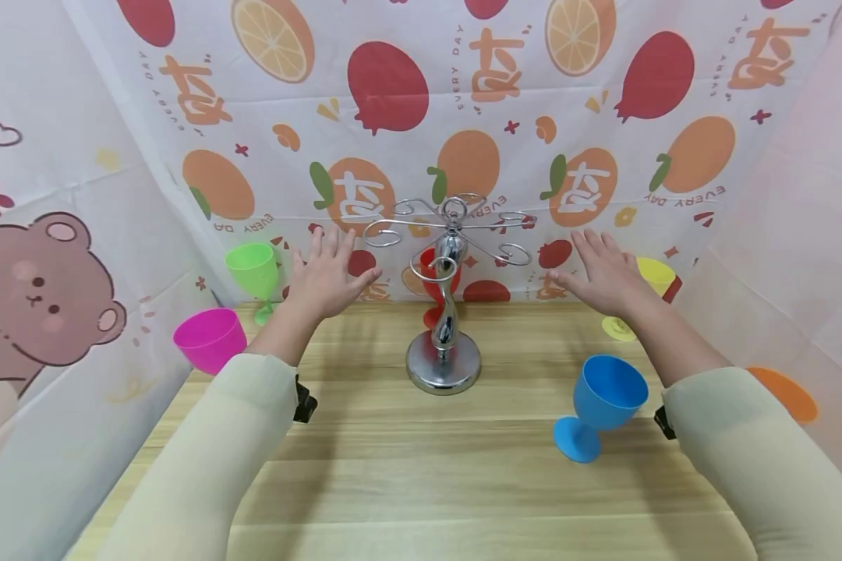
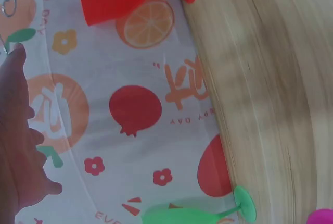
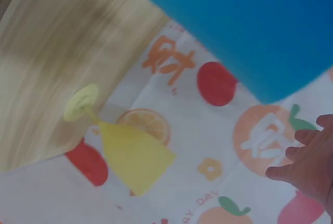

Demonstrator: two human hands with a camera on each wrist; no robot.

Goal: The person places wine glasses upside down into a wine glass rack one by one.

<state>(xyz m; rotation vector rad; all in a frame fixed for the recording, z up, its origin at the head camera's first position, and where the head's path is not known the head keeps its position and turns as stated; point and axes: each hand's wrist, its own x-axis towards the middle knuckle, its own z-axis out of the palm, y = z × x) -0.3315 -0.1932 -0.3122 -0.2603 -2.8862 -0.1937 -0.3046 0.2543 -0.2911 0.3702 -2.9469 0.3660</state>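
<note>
While the head view shows the bowl of a magenta plastic cup (image 1: 211, 343) at far left, the left wrist view catches only a sliver of it. Next stands a light-green plastic goblet (image 1: 252, 270). The left hand (image 1: 331, 273) is raised, fingers straight and spread, holding nothing. A shiny silver metal stand with curled wire loops (image 1: 447, 312) partly hides a red plastic goblet (image 1: 429, 289) from the head camera; the left wrist view shows that goblet's bowl and stem plainly. The right hand (image 1: 599, 269) is likewise spread and empty. A blue plastic goblet (image 1: 606, 397) stands nearer the person, and a yellow plastic goblet (image 1: 652, 274), overlapped by the forearm, appears whole in the right wrist view. At far right, an orange plastic cup (image 1: 786, 393) shows only from the head. The stand lies between both hands, touching neither, its left loops near the left thumb.
</note>
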